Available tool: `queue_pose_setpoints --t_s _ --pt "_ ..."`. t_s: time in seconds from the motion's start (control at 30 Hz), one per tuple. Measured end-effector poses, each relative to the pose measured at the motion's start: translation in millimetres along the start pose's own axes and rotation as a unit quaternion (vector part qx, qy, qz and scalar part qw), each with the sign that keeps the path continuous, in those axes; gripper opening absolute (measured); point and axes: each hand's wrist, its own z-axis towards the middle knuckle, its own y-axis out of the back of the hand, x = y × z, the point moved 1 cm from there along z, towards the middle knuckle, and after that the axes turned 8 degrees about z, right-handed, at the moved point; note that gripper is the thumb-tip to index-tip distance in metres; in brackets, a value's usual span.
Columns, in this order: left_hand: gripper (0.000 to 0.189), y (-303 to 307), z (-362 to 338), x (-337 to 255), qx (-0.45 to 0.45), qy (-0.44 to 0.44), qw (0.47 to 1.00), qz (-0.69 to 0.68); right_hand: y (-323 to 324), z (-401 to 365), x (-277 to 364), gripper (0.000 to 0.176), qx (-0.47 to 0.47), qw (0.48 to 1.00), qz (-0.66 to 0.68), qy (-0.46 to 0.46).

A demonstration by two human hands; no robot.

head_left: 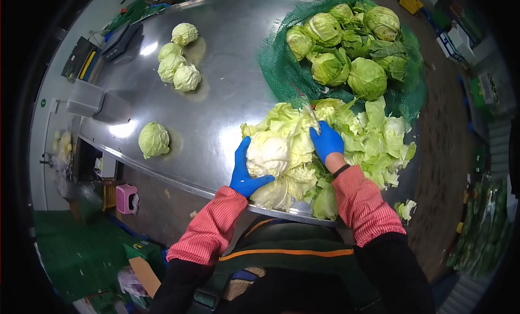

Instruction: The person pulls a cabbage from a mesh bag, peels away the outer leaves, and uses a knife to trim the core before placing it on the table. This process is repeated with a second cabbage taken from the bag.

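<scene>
The left hand (245,176), in a blue glove below a red-checked sleeve, grips a pale, trimmed round cabbage head (268,154). Its fingers (242,151) wrap the head's left side and the thumb hooks under the lower edge, so the head sits directly against the palm. The head rests on the near part of the curved stainless-steel table (227,86), close to the edge nearest the person, at the left margin of a heap of loose light-green outer leaves (374,140).

The right hand (326,143), also blue-gloved, lies just right of the head, apart from it, with leaves between them. Its fingers are closed around a thin pale implement (312,117) that points up and away from the person. The implement is blurred, and its type cannot be determined.

Behind the leaf heap, an open green mesh net (276,70) is spread on the far right of the table. It holds a group of untrimmed dark-green cabbages (367,78).

On the left part of the table, well apart from both hands:
- a cluster of four pale trimmed cabbages (179,65) near the far edge;
- a single pale trimmed cabbage (154,139) near the front edge.

A stray green leaf (405,209) lies at the table's right-hand near edge, beside the right sleeve. A small pink container (127,198) stands on the floor below the table's left edge.
</scene>
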Motion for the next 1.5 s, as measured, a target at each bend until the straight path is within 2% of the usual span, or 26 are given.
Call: queue_pose_setpoints --t_s 0.03,0.13,0.17,0.23,0.33,0.37,0.4,0.47,0.53,0.57,0.63,0.67,0.7,0.73,0.8,0.87,0.9,0.97,1.03,1.07,1.17,1.2,1.3,1.33,1.43,1.5 --pt "0.119 0.5 -1.2 -5.2 0.002 0.022 0.999 -0.032 0.8 -7.9 5.4 0.046 0.006 1.000 0.018 0.011" --pt "0.121 -0.6 10.4 -62.9 -0.033 -0.067 0.976 0.203 -7.1 -26.6 24.0 0.065 0.052 0.994 0.099 0.017" --pt "0.119 -9.4 17.3 -74.7 -0.021 -0.083 0.971 0.222 -16.2 -26.9 19.4 0.058 0.050 0.986 0.157 0.001" --pt "0.110 -20.4 26.6 -79.0 0.033 -0.086 0.905 0.415 -30.9 -22.1 5.4 0.047 -0.023 0.990 0.136 -0.014" --pt "0.096 -4.4 48.2 -43.4 0.002 -0.073 0.947 0.314 -17.4 -24.9 -1.9 0.043 -0.009 0.998 0.063 -0.024" --pt "0.087 8.0 54.0 -24.9 -0.017 -0.061 0.979 0.196 -13.1 -24.3 -2.6 0.041 -0.032 0.996 0.080 0.000" --pt "0.080 17.2 55.2 -12.2 -0.018 0.021 0.998 0.053 -10.1 -26.6 -4.5 0.040 -0.053 0.994 0.098 0.022" --pt "0.067 29.8 58.3 10.8 -0.023 0.147 0.965 -0.214 6.7 -31.7 -3.1 0.037 -0.083 0.987 0.129 0.044" --pt "0.062 39.2 49.9 17.6 0.002 0.236 0.883 -0.407 33.1 -32.8 -6.6 0.042 -0.053 0.994 0.099 -0.007" --pt "0.064 40.1 48.9 16.3 0.004 0.243 0.870 -0.429 42.6 -32.3 -8.1 0.050 -0.033 0.997 0.064 -0.035" --pt "0.068 42.2 49.4 -4.5 0.006 0.254 0.842 -0.475 55.3 -40.9 12.7 0.065 -0.046 0.998 0.003 0.048" --pt "0.071 43.2 53.1 -9.7 0.014 0.231 0.855 -0.464 62.7 -45.9 29.1 0.073 -0.054 0.994 -0.027 0.089" --pt "0.069 42.0 57.6 -18.5 0.014 0.196 0.884 -0.424 68.0 -54.0 55.9 0.091 -0.022 0.992 -0.030 0.121" --pt "0.067 37.7 62.3 -31.5 0.014 0.160 0.910 -0.381 75.2 -66.0 85.1 0.093 -0.004 0.980 0.064 0.189" --pt "0.064 28.0 63.1 -64.6 0.029 0.137 0.936 -0.322 72.6 -76.0 120.0 0.084 0.007 0.963 0.009 0.268" --pt "0.064 21.9 62.7 -54.4 0.060 0.186 0.897 -0.396 64.8 -70.2 115.7 0.062 0.008 0.949 -0.001 0.314" --pt "0.064 20.8 62.3 -41.6 0.076 0.224 0.863 -0.446 58.0 -63.4 91.9 0.055 -0.043 0.951 0.061 0.300" --pt "0.067 26.6 59.2 -62.1 0.087 0.256 0.829 -0.489 75.4 -53.3 58.6 0.052 -0.060 0.979 0.071 0.181" --pt "0.071 32.2 57.3 -67.3 0.099 0.258 0.808 -0.520 87.4 -53.0 41.9 0.065 -0.070 0.990 -0.052 0.107" --pt "0.075 33.8 58.6 -68.5 0.107 0.257 0.816 -0.507 85.7 -57.9 41.7 0.082 -0.047 0.993 -0.028 0.104" --pt "0.074 33.1 62.2 -67.5 0.132 0.220 0.853 -0.454 67.6 -72.8 70.7 0.088 0.048 0.970 0.155 0.180" --pt "0.073 36.4 61.7 -79.1 0.127 0.234 0.840 -0.473 54.8 -70.6 70.8 0.087 0.075 0.940 0.268 0.195" --pt "0.074 58.4 59.8 -109.9 0.214 0.105 0.890 -0.387 49.2 -59.0 55.0 0.080 0.147 0.886 0.439 -0.017" --pt "0.075 52.4 67.3 -130.3 0.131 0.196 0.949 -0.211 44.4 -55.4 51.6 0.073 0.160 0.855 0.492 0.026" --pt "0.073 37.6 64.7 -87.8 0.105 0.073 0.944 -0.304 19.1 -45.6 55.3 0.070 0.243 0.836 0.490 -0.037" --pt "0.074 40.1 51.9 -77.7 0.103 0.197 0.900 -0.374 4.3 -48.4 60.0 0.069 0.206 0.857 0.472 -0.024"
